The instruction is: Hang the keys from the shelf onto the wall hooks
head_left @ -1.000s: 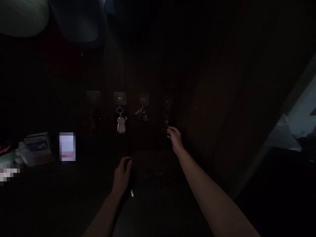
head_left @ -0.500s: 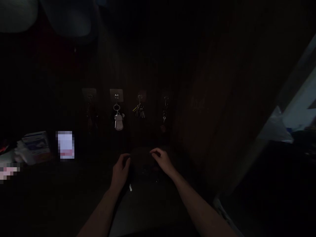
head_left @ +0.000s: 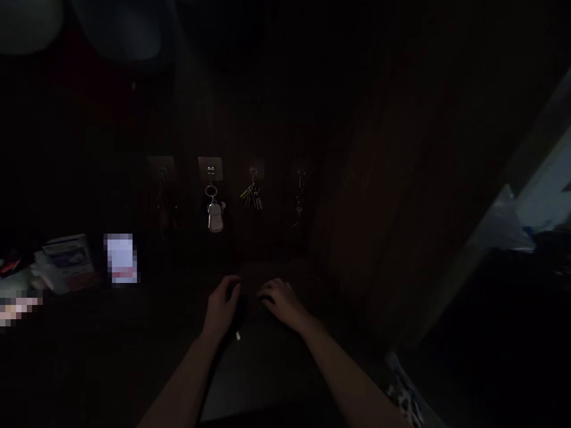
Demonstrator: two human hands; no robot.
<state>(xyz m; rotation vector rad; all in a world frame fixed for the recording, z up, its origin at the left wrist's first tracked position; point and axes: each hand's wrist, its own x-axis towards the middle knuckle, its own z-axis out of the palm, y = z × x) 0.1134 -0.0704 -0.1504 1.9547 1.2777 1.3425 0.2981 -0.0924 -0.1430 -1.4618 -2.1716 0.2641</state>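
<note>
Left hand (head_left: 223,308) curled, right hand (head_left: 280,301) half-closed over dark surface (head_left: 263,368) (any hold lost in gloom), keys (head_left: 253,196) hanging beyond.

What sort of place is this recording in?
Probably a dim home entryway: a bunch of keys and a white key fob hang from wall hooks, and a printed box sits off to the left.

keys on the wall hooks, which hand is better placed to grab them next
Probably the right hand: it rests on the dark surface, apparently empty, below the key bunch. The left hand has a small bright item just under it, maybe held; the dimness hides that.
</note>
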